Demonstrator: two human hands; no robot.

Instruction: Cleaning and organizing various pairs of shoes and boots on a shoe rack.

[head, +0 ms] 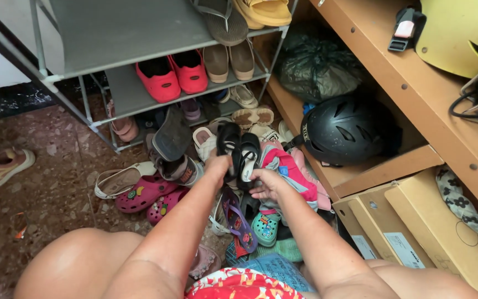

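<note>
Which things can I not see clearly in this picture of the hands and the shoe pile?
Head view:
- Left hand: fingers hidden behind the black shoes, so its grip is unclear.
- Right hand: fingertips hidden under the same shoes.
- Yellow helmet: cut off by the top and right edges.
- Teal clog: partly buried under the pink cloth.

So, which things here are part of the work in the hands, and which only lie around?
In hand:
- left hand and right hand on black shoes
- shoe pile

Lying about:
- black helmet
- red shoes
- pink clogs
- cardboard boxes
</note>
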